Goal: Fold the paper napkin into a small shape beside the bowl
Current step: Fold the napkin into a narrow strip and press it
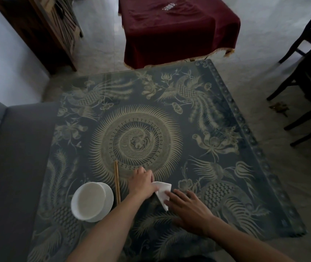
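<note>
A white paper napkin (pixel 162 191), partly folded into a pointed shape, lies on the patterned table (pixel 217 148) to the right of a white bowl (pixel 91 201). My left hand (pixel 143 181) rests on the napkin's left part, its fingers curled over the paper. My right hand (pixel 185 207) lies flat, fingertips pressing the napkin's lower right edge. A pair of wooden chopsticks (pixel 117 181) lies between the bowl and my left hand.
A grey sofa (pixel 15 157) borders the table's left side. A second table with a dark red cloth (pixel 179 31) stands beyond the far edge, dark chairs (pixel 306 82) to the right, a wooden shelf (pixel 52 29) at far left.
</note>
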A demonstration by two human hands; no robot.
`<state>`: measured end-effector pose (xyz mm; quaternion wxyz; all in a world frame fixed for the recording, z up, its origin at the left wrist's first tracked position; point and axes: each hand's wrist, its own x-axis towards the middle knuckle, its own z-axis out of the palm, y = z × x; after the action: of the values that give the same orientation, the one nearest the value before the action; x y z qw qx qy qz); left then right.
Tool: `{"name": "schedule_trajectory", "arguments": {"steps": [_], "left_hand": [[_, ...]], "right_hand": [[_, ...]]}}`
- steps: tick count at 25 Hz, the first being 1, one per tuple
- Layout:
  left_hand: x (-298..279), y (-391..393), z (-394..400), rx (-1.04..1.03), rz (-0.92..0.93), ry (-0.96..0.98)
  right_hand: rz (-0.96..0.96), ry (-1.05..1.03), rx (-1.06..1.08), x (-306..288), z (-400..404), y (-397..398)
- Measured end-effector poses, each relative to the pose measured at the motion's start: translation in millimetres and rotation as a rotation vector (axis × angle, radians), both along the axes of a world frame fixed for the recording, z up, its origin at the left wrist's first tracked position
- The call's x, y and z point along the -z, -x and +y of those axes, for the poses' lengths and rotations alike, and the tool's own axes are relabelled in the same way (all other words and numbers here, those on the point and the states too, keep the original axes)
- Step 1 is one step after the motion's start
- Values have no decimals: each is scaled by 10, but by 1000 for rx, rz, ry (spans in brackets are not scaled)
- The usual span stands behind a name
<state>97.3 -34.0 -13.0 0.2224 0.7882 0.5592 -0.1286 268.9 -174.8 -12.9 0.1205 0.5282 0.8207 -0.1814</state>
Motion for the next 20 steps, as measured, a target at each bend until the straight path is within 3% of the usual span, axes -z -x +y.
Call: {"name": "schedule_trajectory", "arguments": {"steps": [7,15,18,20], "left_hand": [[-46,-12,-37,-64,-257,133],[80,164,-329,173,-421,-138],[124,158,-401,-192,-548,0],[119,133,-342,-418,-613,129]], "right_hand": [[-9,-5,39,47,26,70],[60,-35,130,82,21,151],[103,-68,141,102,3,102],[176,-106,257,95,44,89]]}}
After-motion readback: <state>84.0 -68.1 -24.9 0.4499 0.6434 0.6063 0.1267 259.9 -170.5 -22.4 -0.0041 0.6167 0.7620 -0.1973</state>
